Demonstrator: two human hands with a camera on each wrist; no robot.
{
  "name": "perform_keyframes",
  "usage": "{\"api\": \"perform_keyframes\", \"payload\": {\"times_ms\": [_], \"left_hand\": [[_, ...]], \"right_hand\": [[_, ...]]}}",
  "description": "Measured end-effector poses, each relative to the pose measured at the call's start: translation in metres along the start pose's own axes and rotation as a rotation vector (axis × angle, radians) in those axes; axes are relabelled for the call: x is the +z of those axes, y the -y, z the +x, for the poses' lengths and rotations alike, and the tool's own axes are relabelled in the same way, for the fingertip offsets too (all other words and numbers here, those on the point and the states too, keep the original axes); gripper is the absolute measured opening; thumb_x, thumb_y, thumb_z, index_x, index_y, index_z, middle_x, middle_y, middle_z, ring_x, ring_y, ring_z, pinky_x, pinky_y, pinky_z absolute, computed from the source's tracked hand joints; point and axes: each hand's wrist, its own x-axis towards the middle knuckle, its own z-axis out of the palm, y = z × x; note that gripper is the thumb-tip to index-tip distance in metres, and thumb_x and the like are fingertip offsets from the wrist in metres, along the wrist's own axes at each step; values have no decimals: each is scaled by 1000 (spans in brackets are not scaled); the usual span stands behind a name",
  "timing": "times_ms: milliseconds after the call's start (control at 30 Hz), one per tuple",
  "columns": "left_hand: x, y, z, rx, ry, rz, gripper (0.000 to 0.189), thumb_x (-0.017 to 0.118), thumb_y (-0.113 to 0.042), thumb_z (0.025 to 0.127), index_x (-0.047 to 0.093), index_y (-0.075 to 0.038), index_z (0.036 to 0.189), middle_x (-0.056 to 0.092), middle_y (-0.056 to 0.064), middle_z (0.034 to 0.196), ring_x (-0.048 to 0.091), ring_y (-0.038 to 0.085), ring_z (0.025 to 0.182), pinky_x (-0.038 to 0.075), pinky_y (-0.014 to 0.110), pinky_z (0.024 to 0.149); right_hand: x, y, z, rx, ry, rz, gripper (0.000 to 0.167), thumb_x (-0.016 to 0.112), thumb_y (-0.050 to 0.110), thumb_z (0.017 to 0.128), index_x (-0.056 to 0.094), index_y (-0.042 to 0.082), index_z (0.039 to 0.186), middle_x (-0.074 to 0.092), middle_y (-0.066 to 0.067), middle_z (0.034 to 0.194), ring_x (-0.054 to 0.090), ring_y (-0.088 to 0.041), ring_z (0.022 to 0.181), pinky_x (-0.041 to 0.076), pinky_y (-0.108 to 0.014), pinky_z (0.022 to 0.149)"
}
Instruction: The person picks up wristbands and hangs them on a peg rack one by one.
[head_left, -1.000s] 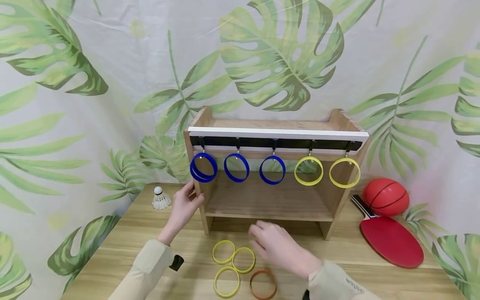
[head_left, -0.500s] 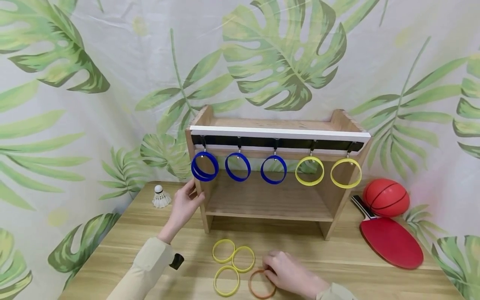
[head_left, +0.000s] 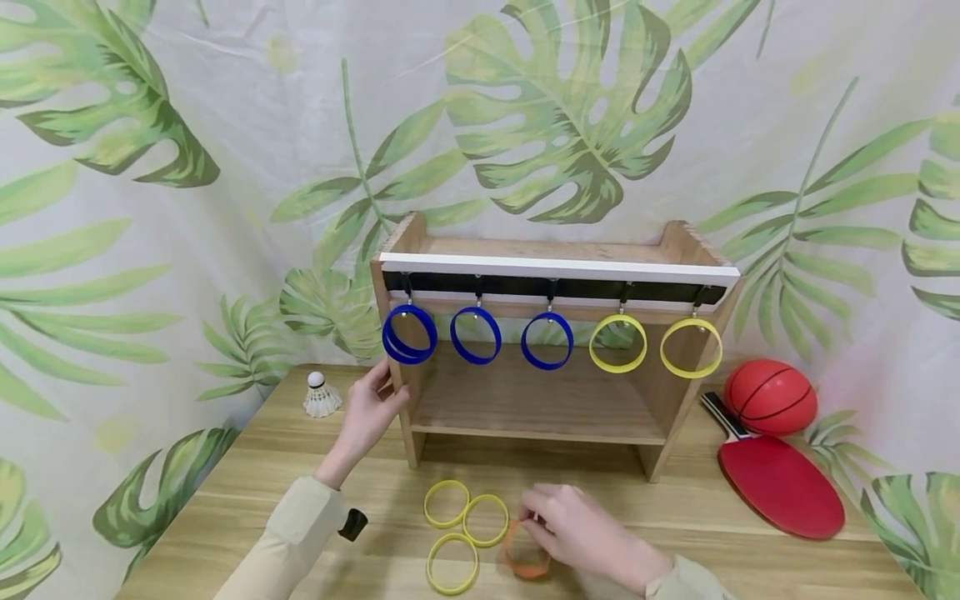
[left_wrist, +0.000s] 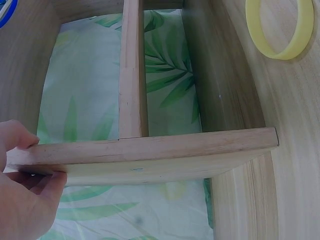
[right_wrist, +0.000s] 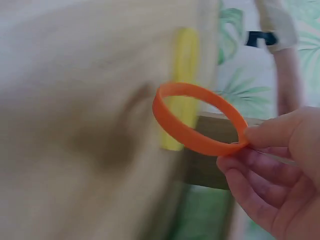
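My right hand pinches an orange silicone wristband at its edge between thumb and fingers. In the head view this band stands tilted just over the table. My left hand grips the left side panel of a small wooden shelf, thumb on one face and fingers on the other, as the left wrist view also shows. Along the shelf's front, blue wristbands hang from the three left hooks, two of them on the leftmost. Yellow wristbands hang from the two right hooks.
Three yellow wristbands lie on the table left of my right hand. A shuttlecock stands left of the shelf. To its right are a red ball and a red table tennis paddle. A leaf-patterned cloth hangs behind.
My right hand has come down and right to the orange wristband, taken hold of it and tipped it up off the table. The left hand has stayed on the shelf.
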Motion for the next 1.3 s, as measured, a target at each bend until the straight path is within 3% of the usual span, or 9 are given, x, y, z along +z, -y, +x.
{"api": "perform_keyframes", "payload": {"times_ms": [367,533,667,767,933,1300], "left_hand": [[-2,2,1,-18,15,-1,59,57,13,86,49,2,143,57,27,138,55,38,130,53,39,102],[-2,1,0,-17,16,7,58,57,12,86,49,3,143,56,28,138,54,40,130,52,39,102],[-1,0,-1,-19,2,12,56,58,12,86,52,4,140,58,28,136,55,40,128,53,38,102],[-1,0,-2,-20,-5,4,54,59,12,85,55,4,138,61,27,133,57,37,127,54,37,101],[-1,0,-2,-14,1,-17,52,59,12,86,55,3,137,62,25,133,57,34,127,55,36,101],[-1,0,-1,-12,4,-5,54,57,14,85,54,4,138,61,26,134,56,35,128,54,37,102]], "right_hand": [[-84,23,73,-167,-193,-40,10,74,4,84,67,9,90,66,4,84,60,-2,73,50,-2,66],[-121,29,111,-181,-268,-97,7,72,4,87,69,7,91,67,0,84,61,-5,74,53,-9,65],[-141,28,136,-156,-316,-82,4,70,4,89,68,6,92,68,-3,87,63,-8,75,56,-14,63],[-148,27,149,-133,-332,-82,4,69,4,90,67,5,92,68,-4,90,65,-9,76,58,-17,64],[-149,25,163,-97,-354,-178,2,67,7,91,65,7,92,67,-3,88,62,-10,76,56,-20,66],[-143,24,170,-46,-366,-268,10,61,6,94,63,8,85,61,-2,79,53,-14,68,49,-24,59]]}}
